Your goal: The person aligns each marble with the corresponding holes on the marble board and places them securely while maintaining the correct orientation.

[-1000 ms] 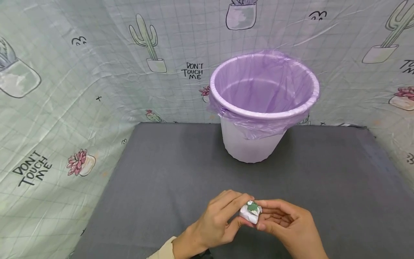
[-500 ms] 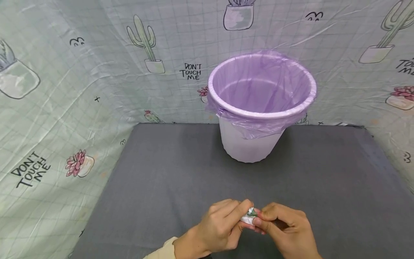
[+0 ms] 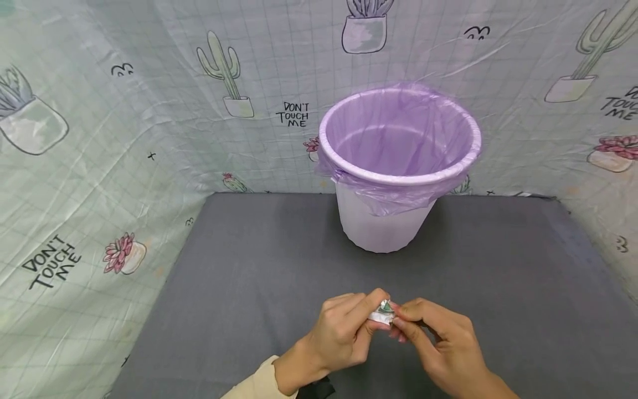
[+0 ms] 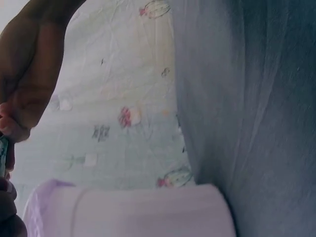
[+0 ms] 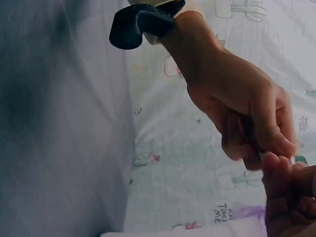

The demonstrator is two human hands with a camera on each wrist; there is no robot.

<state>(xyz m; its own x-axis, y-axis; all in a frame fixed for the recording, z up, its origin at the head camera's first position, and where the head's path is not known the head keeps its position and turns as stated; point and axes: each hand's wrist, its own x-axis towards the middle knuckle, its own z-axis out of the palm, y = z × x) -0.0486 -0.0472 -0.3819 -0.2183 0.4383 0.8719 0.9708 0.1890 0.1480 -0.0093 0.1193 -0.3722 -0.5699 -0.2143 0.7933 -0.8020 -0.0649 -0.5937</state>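
Observation:
A small crumpled white packet with a green patch (image 3: 382,313) is held in the air between both hands, low in the head view. My left hand (image 3: 344,331) pinches its left side, index finger over the top and thumb beneath. On the other side, thumb and forefinger of my right hand (image 3: 446,344) pinch the packet's right edge. Much of the packet is covered by fingers. In the right wrist view, a bit of its green (image 5: 300,160) shows between the meeting fingertips. The left wrist view catches only a green sliver (image 4: 3,154) at its left border.
Beyond the hands stands a white bin (image 3: 379,227) lined with a purple plastic bag (image 3: 399,191) folded over its rim. Grey cloth (image 3: 259,266) covers the table. A printed cactus curtain (image 3: 174,111) encloses the back and sides. A black device (image 5: 131,27) sits at the left wrist.
The right hand's fingers have curled in from a looser hold to a tight pinch on the packet's edge. Both hands dipped, then rose slightly; less of the packet shows now.

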